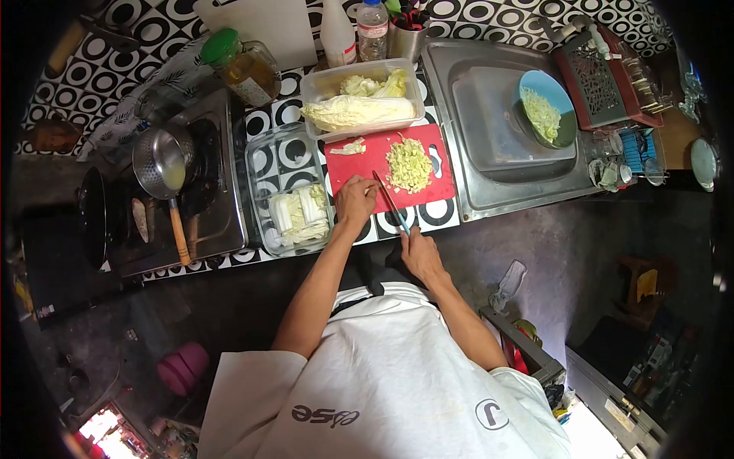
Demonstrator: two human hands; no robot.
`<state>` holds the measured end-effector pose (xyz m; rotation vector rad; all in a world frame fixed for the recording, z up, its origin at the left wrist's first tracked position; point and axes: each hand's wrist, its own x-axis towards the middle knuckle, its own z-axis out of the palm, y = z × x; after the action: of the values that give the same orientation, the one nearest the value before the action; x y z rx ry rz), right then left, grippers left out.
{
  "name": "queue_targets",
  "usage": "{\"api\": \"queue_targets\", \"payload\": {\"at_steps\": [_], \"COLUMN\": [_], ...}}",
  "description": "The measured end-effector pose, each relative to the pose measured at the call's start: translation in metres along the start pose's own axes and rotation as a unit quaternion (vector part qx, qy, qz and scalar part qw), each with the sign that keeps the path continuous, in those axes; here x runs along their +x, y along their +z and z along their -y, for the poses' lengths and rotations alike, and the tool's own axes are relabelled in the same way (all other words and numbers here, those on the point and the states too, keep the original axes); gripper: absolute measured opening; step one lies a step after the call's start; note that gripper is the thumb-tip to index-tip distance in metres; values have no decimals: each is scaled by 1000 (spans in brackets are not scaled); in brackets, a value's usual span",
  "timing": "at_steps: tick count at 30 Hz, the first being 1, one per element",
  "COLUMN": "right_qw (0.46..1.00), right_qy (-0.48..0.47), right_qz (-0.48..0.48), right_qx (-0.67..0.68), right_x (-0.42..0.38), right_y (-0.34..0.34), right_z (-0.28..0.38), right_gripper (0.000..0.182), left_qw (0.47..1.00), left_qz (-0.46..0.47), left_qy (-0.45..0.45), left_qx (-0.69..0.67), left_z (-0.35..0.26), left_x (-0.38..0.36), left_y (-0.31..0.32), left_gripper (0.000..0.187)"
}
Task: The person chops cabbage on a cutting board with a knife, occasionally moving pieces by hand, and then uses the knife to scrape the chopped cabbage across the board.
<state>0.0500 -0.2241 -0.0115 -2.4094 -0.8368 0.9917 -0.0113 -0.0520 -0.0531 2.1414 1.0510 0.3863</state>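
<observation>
My right hand [421, 254] is closed round the blue handle of a knife [392, 203]. Its blade lies over the front of a red cutting board [352, 162], pointing away from me. My left hand [356, 200] rests on the board's front left part, fingers curled close together just left of the blade. Whatever may be under those fingers is hidden. To the right of the blade is a pile of chopped cabbage [410, 165]. A small piece of cabbage leaf [349, 147] lies near the board's back left edge.
Behind the board, a plastic container [420, 98] holds napa cabbage. A glass dish [257, 164] with cabbage pieces stands left, beside the stove, where a saucepan [157, 162] sits. On the right, a blue bowl [549, 83] of shredded cabbage stands in the sink area [489, 200].
</observation>
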Motion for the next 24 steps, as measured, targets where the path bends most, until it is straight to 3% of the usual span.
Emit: {"api": "queue_targets", "payload": {"at_steps": [14, 24], "right_qw": [998, 999], "right_qy": [9, -8], "right_qz": [15, 9], "right_qx": [-56, -47], "right_x": [7, 24], "right_y": [-5, -1], "right_z": [11, 15], "right_gripper": [34, 33], "left_qw": [999, 998], "left_qz": [17, -8], "left_qy": [-21, 15], "left_qx": [-44, -55], "left_z": [7, 13], "left_x": [3, 1], "left_y": [3, 6], "left_gripper": [14, 13]}}
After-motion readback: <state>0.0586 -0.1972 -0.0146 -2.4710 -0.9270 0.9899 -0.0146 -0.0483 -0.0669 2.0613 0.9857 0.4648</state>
